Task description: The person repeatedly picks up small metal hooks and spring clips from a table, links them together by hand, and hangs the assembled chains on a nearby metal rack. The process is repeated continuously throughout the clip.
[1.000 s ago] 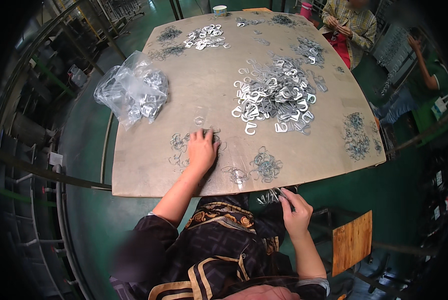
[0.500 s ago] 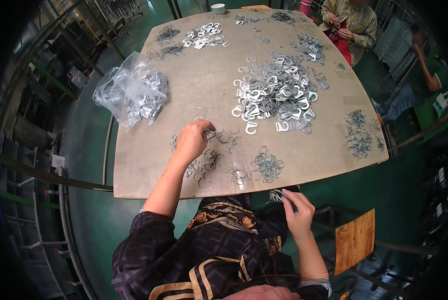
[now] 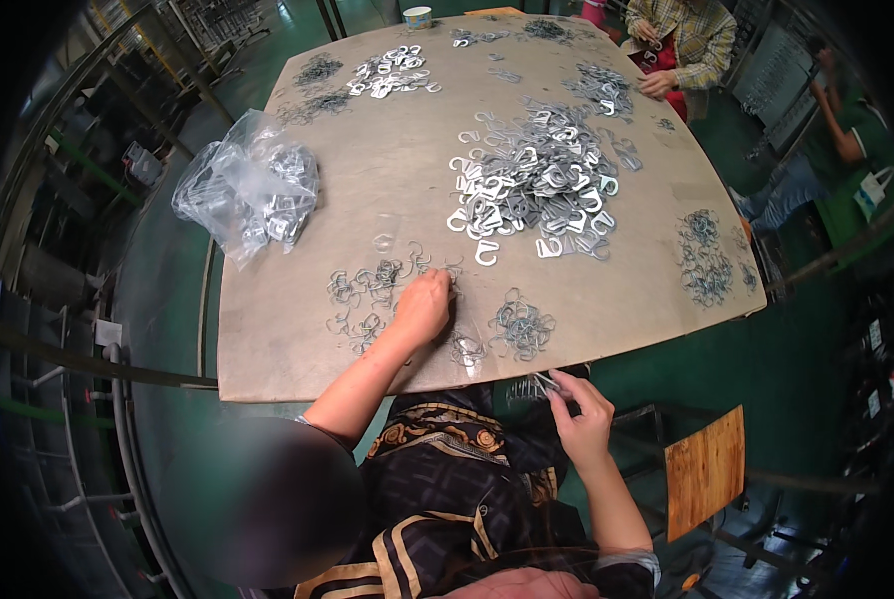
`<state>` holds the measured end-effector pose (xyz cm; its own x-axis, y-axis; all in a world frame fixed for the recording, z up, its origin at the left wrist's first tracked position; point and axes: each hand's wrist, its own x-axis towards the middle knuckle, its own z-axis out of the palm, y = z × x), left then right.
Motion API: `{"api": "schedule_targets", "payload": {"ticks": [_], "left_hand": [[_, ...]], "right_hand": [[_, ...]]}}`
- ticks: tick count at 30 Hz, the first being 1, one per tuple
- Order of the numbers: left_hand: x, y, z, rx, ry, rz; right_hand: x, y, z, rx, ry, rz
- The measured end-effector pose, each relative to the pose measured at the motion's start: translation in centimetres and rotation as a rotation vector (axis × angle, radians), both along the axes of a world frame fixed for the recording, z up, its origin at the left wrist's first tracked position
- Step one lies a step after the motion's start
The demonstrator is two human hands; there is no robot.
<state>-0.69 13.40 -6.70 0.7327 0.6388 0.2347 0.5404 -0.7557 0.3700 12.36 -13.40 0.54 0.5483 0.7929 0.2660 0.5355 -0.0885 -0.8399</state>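
Observation:
My left hand (image 3: 423,307) is over the near part of the table, its fingertips pinched together among loose bent wire clips (image 3: 377,282). What sits between those fingertips is hidden. Just off the near table edge, my right hand (image 3: 584,419) pinches a small bunch of thin metal wire clips (image 3: 527,387) between thumb and fingers. A separate heap of wire clips (image 3: 523,327) lies on the table between my two hands. Farther back is a big pile of flat silvery metal hooks (image 3: 537,180).
A clear plastic bag (image 3: 252,190) of metal parts lies at the left. Smaller piles of hooks (image 3: 392,72) and wire clips (image 3: 705,260) are spread around the table. A co-worker in a checked shirt (image 3: 702,45) handles parts at the far right. A wooden stool (image 3: 705,469) stands near my right arm.
My left hand has moved right and nearer to me across the wire clips. My right hand has shifted slightly left, still holding its bunch. The whole view has shifted slightly.

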Motion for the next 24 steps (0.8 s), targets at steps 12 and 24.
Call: {"api": "schedule_targets", "payload": {"ticks": [12,24], "left_hand": [[0.6,-9.4,7.7,-1.113,-0.469,-0.532],[2.1,-11.0,3.3,-1.636,-0.486,-0.374]], "right_hand": [[-0.4,0.6,-1.7,0.064,0.137,-0.055],[-0.2,0.5,-1.8,0.034,0.015,-0.014]]}}
